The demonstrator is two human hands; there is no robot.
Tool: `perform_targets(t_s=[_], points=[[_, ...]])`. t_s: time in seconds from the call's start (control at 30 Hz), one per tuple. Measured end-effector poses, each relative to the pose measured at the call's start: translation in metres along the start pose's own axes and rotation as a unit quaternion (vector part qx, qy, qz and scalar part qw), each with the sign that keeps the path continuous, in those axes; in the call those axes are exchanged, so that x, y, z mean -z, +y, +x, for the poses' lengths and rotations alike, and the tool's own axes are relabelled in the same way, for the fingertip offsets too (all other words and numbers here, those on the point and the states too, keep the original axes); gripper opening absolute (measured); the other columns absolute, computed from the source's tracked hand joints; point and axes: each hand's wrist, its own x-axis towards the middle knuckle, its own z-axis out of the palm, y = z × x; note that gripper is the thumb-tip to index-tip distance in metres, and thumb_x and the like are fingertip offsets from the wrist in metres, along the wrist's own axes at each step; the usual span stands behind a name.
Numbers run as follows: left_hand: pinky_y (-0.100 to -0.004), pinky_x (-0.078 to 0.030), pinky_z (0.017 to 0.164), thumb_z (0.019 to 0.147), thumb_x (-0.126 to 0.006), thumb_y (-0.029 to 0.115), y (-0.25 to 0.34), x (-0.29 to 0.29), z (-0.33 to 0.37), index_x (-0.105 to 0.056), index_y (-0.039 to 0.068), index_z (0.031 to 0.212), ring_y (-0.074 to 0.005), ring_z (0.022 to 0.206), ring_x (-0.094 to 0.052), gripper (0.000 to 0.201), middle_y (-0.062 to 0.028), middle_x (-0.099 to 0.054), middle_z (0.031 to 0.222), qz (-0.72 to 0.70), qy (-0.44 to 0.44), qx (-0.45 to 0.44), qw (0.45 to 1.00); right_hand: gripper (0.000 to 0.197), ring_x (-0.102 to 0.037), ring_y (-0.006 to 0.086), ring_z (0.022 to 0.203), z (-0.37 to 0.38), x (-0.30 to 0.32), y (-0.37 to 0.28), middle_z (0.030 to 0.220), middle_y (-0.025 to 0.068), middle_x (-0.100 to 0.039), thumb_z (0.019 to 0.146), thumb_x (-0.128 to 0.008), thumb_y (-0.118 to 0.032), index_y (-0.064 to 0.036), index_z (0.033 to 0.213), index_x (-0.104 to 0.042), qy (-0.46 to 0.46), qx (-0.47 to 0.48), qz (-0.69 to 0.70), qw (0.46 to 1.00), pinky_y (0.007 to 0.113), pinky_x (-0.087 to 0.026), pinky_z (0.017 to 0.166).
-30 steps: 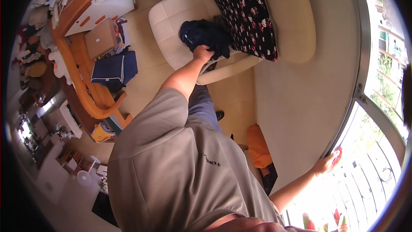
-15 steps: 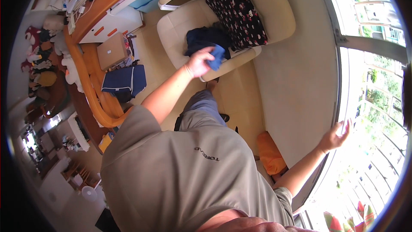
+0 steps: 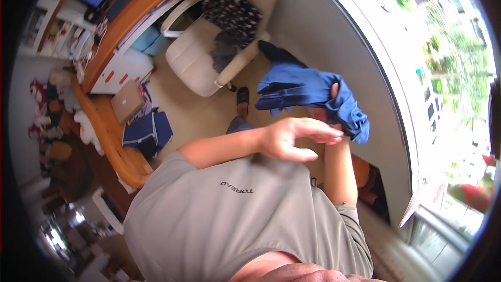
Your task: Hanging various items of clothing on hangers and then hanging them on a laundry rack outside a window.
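A blue garment (image 3: 297, 83) with a darker navy end hangs in front of me, beside the wall under the window. My right hand (image 3: 319, 114) grips it from inside its folds; cloth bunches over the fingers and drapes past the wrist, hiding much of the hand. A fingertip pokes out between the folds. My left hand (image 3: 292, 138) is open, its fingers stretched toward my right wrist and the lower edge of the cloth, with nothing in its palm. Whether its fingertips touch the wrist cannot be made out. Dark grey cloth (image 3: 225, 52) lies on the cream chair (image 3: 190, 55).
A black patterned cushion (image 3: 229, 8) leans on the chair's back. To the left are an orange-edged desk (image 3: 141, 8), a white drawer unit (image 3: 122, 70), a cardboard box (image 3: 129, 102) and a navy fabric bag (image 3: 148, 130). An orange item (image 3: 360, 172) sits low by the wall.
The blue garment has left the chair and passed from my left hand to my right. My right hand has come in from the window side. My left hand has let go and moved nearer my body.
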Motion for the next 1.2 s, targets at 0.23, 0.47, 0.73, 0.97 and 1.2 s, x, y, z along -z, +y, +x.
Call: perform_targets(t_s=[0.23,0.47,0.73,0.97,1.2], points=[[-0.0422,-0.042,0.105,0.086,-0.071,0.031,-0.088,-0.029,-0.029,-0.023,0.011,0.153,-0.0273,0.127,-0.049,0.084,-0.0157,-0.041,0.145,-0.145,0.093,0.357,0.918,0.05,-0.056,0.0332,0.118,-0.104,0.069,-0.034,0.126,0.0186,-0.059,0.102,-0.039,-0.037,0.0029,0.13,-0.049,-0.03,0.03,0.245,0.969,0.046,-0.04,0.106],[-0.0436,-0.042,0.106,0.095,-0.058,0.033,-0.12,-0.021,0.009,-0.041,0.004,0.141,-0.028,0.125,-0.052,0.057,-0.0149,-0.052,0.135,-0.423,0.071,0.259,0.865,0.049,-0.059,0.0227,0.111,-0.117,0.055,0.004,0.119,0.0105,-0.062,0.086,-0.069,-0.014,0.0005,0.13,-0.052,-0.044,-0.085,-0.089,0.991,0.036,-0.048,0.097],[-0.0458,-0.039,0.11,0.089,-0.042,0.009,-0.065,0.139,-0.117,-0.046,-0.003,0.137,-0.0319,0.125,-0.053,0.049,-0.0197,-0.052,0.137,-0.401,0.3,0.158,0.851,0.056,-0.054,0.0176,0.116,-0.042,0.001,0.066,0.129,0.0102,-0.058,0.088,-0.068,-0.013,-0.0018,0.139,-0.047,-0.232,-0.285,-0.173,0.914,0.031,-0.042,0.101],[-0.0361,-0.039,0.109,0.082,-0.041,0.009,0.008,0.32,-0.243,-0.05,-0.005,0.132,-0.0256,0.121,-0.056,0.053,-0.0169,-0.057,0.131,-0.282,0.481,0.144,0.817,0.044,-0.058,0.0141,0.11,0.047,0.022,0.127,0.12,0.0071,-0.063,0.093,-0.064,-0.013,-0.0028,0.134,-0.052,-0.125,-0.332,-0.23,0.906,0.028,-0.046,0.097],[-0.0289,-0.046,0.079,0.078,-0.053,0.011,-0.129,0.474,-0.279,-0.065,-0.001,0.102,-0.0157,0.088,-0.059,0.029,-0.0061,-0.066,0.093,0.094,0.51,0.383,0.765,0.042,-0.06,0.0147,0.107,0.086,0.078,0.174,0.116,0.0085,-0.065,0.093,-0.064,-0.016,0.0015,0.13,-0.054,0.005,-0.323,-0.367,0.873,0.029,-0.047,0.095]])
